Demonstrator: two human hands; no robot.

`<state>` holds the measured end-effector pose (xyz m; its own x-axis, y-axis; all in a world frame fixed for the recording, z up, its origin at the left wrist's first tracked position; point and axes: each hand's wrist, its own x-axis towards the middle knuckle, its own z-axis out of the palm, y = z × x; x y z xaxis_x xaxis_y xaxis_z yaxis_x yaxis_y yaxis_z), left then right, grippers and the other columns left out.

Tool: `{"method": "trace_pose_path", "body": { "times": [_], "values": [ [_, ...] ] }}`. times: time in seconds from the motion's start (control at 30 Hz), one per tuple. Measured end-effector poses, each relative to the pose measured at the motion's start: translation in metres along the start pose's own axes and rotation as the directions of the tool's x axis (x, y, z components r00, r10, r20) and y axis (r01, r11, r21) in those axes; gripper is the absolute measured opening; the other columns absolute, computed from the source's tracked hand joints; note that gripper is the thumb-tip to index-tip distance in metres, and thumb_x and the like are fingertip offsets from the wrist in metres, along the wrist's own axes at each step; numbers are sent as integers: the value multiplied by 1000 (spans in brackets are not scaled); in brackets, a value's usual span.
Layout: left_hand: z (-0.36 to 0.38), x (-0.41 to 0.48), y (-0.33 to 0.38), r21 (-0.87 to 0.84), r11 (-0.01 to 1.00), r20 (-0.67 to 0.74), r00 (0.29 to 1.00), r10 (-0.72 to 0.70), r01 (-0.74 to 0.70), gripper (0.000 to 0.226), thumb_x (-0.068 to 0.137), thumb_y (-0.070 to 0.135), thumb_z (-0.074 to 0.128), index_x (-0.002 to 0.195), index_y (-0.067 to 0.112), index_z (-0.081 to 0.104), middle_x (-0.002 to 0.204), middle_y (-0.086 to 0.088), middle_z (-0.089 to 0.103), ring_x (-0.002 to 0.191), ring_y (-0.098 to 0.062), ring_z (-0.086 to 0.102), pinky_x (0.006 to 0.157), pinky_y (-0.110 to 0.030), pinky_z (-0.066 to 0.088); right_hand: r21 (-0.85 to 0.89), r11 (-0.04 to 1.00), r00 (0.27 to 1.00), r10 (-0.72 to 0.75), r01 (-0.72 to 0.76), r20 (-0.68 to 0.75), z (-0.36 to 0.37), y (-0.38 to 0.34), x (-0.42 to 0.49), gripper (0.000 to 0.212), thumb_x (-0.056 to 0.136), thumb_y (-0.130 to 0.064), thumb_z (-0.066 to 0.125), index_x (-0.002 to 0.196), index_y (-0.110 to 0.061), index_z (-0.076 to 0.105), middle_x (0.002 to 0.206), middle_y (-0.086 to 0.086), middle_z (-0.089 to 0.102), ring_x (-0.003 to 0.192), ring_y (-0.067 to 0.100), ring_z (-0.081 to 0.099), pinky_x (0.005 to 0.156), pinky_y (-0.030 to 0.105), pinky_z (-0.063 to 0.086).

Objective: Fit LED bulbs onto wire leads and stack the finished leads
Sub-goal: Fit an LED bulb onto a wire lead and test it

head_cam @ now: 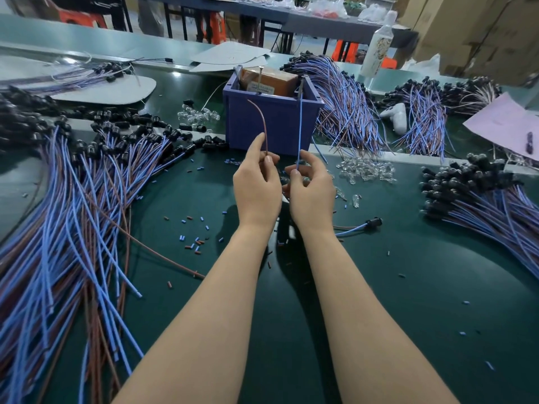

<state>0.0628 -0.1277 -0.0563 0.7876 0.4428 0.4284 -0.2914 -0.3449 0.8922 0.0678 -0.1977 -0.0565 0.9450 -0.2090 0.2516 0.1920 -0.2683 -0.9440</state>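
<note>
My left hand pinches a brown wire that curves up in front of the blue bin. My right hand pinches a blue wire that stands straight up. Both hands are close together over the dark green mat, and the wires' lower ends are hidden behind them. Clear LED bulbs lie in a loose heap just right of my hands. A single lead with a black socket lies on the mat to the right. A big stack of leads spreads out on the left.
A blue plastic bin with an orange box stands right behind my hands. More lead bundles lie at the right and behind the bin. Another bulb heap sits left of the bin. Cut insulation bits litter the mat. A bottle stands at the back.
</note>
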Motion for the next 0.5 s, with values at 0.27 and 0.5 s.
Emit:
{"method": "trace_pose_path", "body": {
  "times": [0.27,0.5],
  "values": [
    [0,-6,6,12,993,-34,992,120,-120,41,96,3,44,136,7,48,97,-1,65,92,-28,60,89,-42,48,7,1000,1000,-20,20,-3,-2,3,1,35,94,-3,47,127,-10,52,94,1,63,53,-5,57,61,9,46],
    [2,-9,9,76,972,-61,972,228,-223,44,93,2,46,137,8,46,94,1,65,86,-22,57,81,-9,37,-8,1000,1000,-3,3,2,-2,1,0,35,93,-8,51,128,-13,52,85,-13,58,86,10,58,77,17,44]
  ]
}}
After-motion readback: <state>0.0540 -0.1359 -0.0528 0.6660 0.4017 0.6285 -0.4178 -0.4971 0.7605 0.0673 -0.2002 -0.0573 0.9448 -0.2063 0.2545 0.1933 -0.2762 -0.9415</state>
